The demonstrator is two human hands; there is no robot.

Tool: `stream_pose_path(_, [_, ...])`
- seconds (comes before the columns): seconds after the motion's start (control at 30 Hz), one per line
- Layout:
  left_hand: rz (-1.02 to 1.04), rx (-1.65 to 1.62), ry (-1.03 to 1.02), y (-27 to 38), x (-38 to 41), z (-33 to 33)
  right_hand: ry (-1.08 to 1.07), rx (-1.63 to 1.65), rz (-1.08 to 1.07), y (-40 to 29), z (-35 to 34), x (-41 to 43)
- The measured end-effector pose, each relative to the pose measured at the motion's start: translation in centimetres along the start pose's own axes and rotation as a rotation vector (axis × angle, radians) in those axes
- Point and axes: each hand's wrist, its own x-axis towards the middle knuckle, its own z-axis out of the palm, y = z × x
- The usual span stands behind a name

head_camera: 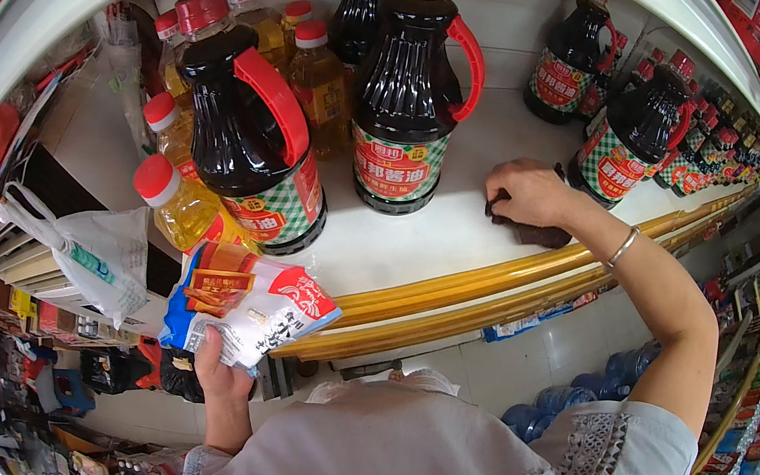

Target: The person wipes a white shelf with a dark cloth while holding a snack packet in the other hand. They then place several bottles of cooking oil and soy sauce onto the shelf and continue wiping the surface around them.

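Observation:
My left hand [223,373] holds up a plastic packet [252,307], blue, white and red with printed writing, in front of the shelf edge. On the white shelf [379,245] my right hand [530,194] grips a dark brown cloth [544,235], pressed against the surface near the front. Left of that hand stands a large soy sauce bottle [410,87] with a red cap and red handle. A similar bottle [249,129] is farther left, beside bottles of yellow oil [189,209]. Just right of my right hand is another soy sauce bottle [635,135].
Golden trim [479,267] runs along the shelf's front edge. More dark bottles [703,149] line the shelf to the right. A white plastic bag [104,255] hangs at the left. Blue water jugs [550,403] stand on the tiled floor below.

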Motion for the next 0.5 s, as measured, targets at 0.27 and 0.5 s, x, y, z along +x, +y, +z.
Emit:
stream_pose_path(0.27, [0.046, -0.002, -0.057, -0.2, 0.6, 1.7, 0.388, -0.163, 0.428, 8.8, 1.8, 3.4])
stream_pose_path(0.5, [0.038, 0.019, -0.055, 0.1, 0.4, 1.3, 0.740, -0.057, 0.413, 9.6, 0.2, 4.6])
